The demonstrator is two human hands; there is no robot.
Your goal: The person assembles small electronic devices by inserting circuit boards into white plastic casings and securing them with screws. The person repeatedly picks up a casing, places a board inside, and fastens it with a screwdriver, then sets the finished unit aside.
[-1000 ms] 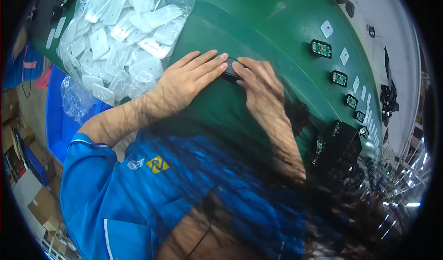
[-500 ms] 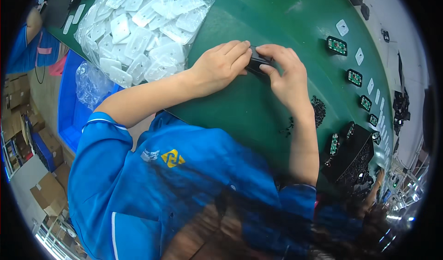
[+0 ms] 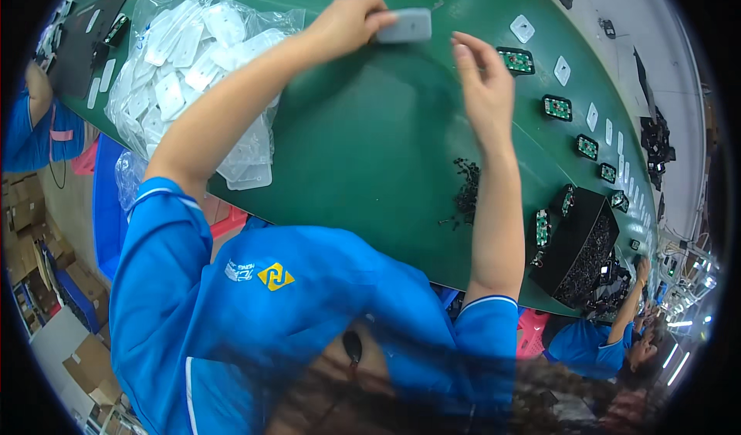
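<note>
My left hand (image 3: pixel 353 26) is closed on the end of a flat, whitish rounded plate (image 3: pixel 411 26), held over the far middle of the green table. The plate is a little blurred and has a small dark mark in its middle. My right hand (image 3: pixel 488 88) is raised to the right of it, thumb and fingers apart, with nothing seen between them. Just beyond its fingertips lies a black case with a green circuit board (image 3: pixel 515 60). Left of my left forearm, a clear plastic bag (image 3: pixel 174 88) is full of similar white plates.
Several cased circuit boards (image 3: pixel 557 108) and white plates (image 3: pixel 562 71) line the table's right side. Small black parts (image 3: pixel 467 192) lie beside my right forearm. A black box (image 3: pixel 579 253) of small parts stands at the right, near another person (image 3: pixel 590 350). A blue bin (image 3: pixel 108 211) is at the left.
Both hands were together on a black piece, which they no longer hold. My left hand has moved farther out and now grips a whitish plate. My right hand has come apart from it.
</note>
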